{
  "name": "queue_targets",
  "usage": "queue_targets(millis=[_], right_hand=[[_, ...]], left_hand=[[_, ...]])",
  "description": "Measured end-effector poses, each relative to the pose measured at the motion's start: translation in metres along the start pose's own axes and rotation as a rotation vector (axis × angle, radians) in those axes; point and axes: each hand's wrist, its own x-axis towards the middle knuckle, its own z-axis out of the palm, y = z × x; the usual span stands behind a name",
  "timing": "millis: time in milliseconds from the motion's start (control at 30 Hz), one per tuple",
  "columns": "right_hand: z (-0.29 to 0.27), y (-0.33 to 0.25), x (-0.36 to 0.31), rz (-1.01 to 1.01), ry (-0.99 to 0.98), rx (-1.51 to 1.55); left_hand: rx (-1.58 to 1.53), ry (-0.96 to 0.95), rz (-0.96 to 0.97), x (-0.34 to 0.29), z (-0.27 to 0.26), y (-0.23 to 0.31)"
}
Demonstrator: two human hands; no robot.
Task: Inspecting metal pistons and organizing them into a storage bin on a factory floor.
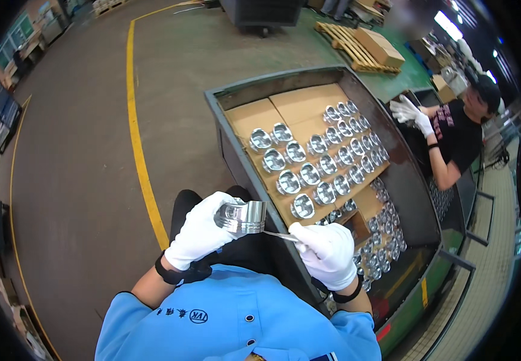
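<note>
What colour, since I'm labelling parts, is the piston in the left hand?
The piston is shiny silver, clearest in the head view.

Factory shop floor showing here: yellow line (132, 102) is running along the brown floor (80, 150), dark bin (299, 83) is holding rows of shiny metal pistons (309, 174), wooden pallet (339, 39) is carrying a carton (379, 47), co-worker (458, 129) is wearing gloves.
</note>
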Motion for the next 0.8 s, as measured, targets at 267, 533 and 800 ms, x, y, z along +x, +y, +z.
queue_targets(millis=[267, 533, 800], right_hand=[[0.019, -0.024, 0.031, -0.15, -0.078, -0.141], [0.025, -0.042, 0.048, -0.16, -0.273, -0.207], [0.018, -0.033, 0.06, -0.022, 0.029, -0.004]], left_hand=[[0.033, 0.102, 0.081, -0.02, -0.026, -0.021], [0.091, 0.198, 0.277, -0.021, -0.032, -0.025], [0.064, 0.263, 0.295, -0.022, -0.037, -0.029]])
